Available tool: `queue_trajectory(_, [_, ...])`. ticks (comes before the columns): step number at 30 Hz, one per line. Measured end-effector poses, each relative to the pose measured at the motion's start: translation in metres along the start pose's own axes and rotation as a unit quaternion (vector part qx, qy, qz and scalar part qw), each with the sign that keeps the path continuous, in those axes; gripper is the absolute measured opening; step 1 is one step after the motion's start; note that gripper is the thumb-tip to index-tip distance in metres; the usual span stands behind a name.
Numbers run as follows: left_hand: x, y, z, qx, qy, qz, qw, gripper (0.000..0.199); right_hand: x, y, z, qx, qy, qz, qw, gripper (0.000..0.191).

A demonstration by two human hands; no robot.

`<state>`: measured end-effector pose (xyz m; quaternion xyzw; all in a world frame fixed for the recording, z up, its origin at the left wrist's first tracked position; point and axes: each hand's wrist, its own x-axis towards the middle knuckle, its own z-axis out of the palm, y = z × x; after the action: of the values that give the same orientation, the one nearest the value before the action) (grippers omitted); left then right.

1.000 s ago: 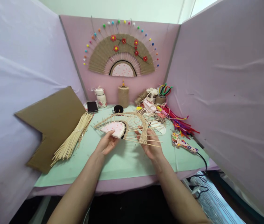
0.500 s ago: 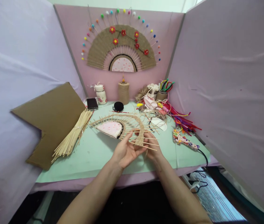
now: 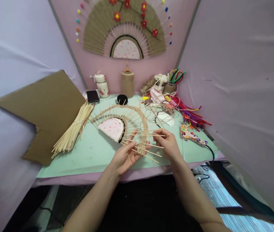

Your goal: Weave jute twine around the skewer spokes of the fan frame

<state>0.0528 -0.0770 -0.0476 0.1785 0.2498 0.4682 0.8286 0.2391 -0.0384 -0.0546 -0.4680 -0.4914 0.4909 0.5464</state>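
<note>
A half-round fan frame of thin sticks has twine woven in an arc across them. Its base is a pink spotted half-disc with a black edging. My left hand grips the frame's near right end from below, thumb on top and fingers behind the sticks. My right hand is beside the bare stick ends on the right, thumb and fingers pinched together. What sits in that pinch is too small to make out.
At left a bundle of sticks lies by brown cardboard. Behind stand a bottle, a twine spool and black yarn. Right are pipe cleaners and a corded glue gun. A finished fan hangs on the back wall.
My right hand has drawn away from the woven band toward the right stick ends. The left hand still holds the frame, now tilted a little more toward me. The view has dipped.
</note>
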Motion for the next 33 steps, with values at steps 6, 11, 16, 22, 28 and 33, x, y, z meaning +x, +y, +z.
queue_trajectory(6, [-0.01,-0.002,-0.008,0.008,-0.021,-0.018,1.0,0.061,-0.004,-0.003,0.0,-0.077,0.016,-0.052,0.996,0.018])
queue_trajectory(11, [-0.012,-0.004,-0.013,0.009,-0.037,-0.024,0.999,0.062,-0.008,-0.005,-0.01,-0.034,-0.013,-0.005,0.999,0.02])
queue_trajectory(16, [-0.012,-0.006,-0.019,0.02,-0.048,-0.017,0.999,0.066,-0.014,-0.015,-0.032,0.047,-0.098,0.101,0.989,0.028])
queue_trajectory(22, [-0.013,-0.006,-0.02,0.027,-0.057,-0.018,0.998,0.07,-0.015,-0.02,-0.044,0.028,-0.017,-0.023,0.999,0.023])
queue_trajectory(28, [-0.013,-0.008,-0.02,0.037,-0.058,-0.014,0.998,0.078,-0.008,-0.013,-0.022,-0.042,0.067,-0.123,0.989,0.018])
queue_trajectory(33, [-0.014,-0.007,-0.022,0.029,-0.063,-0.01,0.998,0.07,-0.007,0.001,-0.021,-0.057,0.103,-0.122,0.986,0.02])
